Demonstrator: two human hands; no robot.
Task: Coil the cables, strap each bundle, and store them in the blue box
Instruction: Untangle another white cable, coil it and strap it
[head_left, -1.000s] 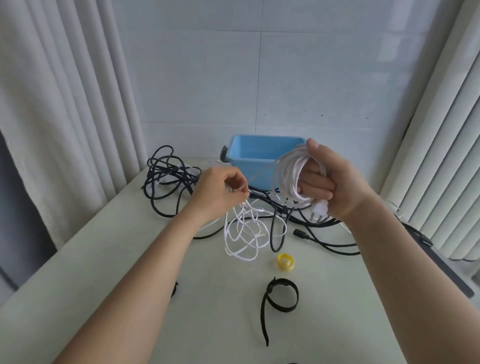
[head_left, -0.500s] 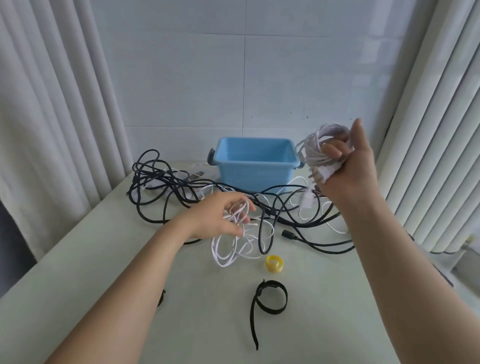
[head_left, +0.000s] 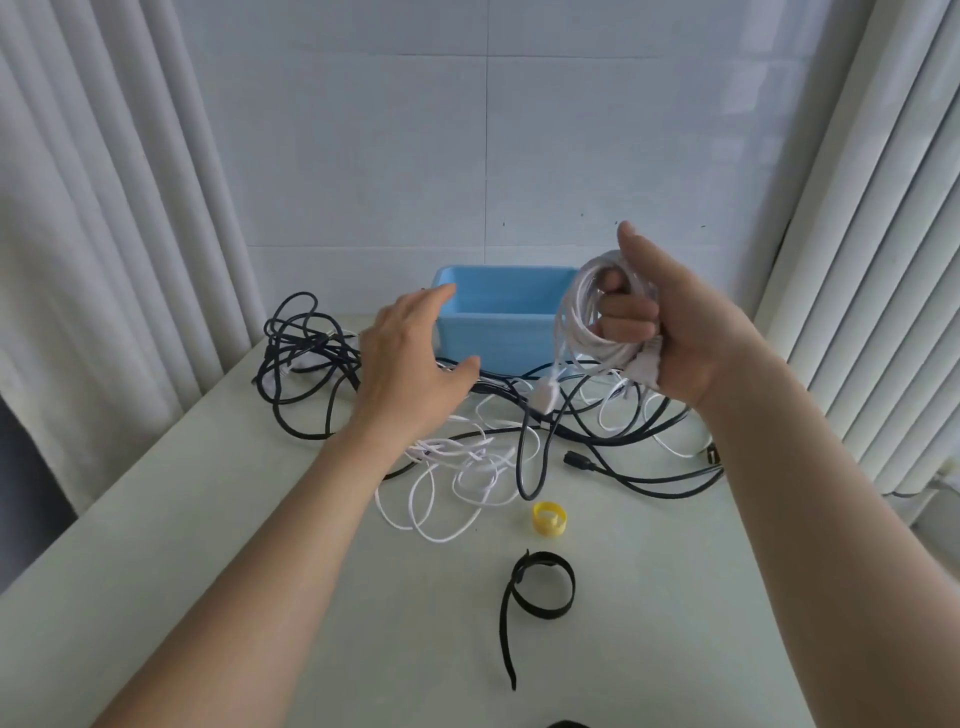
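- The table lies under both of my hands, and all the loose gear sits on it.
- The black cables sprawl in a tangle from beyond my left hand across to below my right hand.
- The blue box stands upright just behind and between the two hands, at the far edge of the table.
- My right hand is raised, fingers curled through the white coil and clamped on it, thumb pointing up. One strand trails down from the coil to the tangle.
- My left hand is well apart from the right, fingers spread and straight, gripping nothing, above the black cables.
- The loose white cable loops on the table just nearer to me than my left hand.
- The black strap lies nearest me, between my forearms.
- The yellow strap, rolled up, sits between that strap and the white loops.
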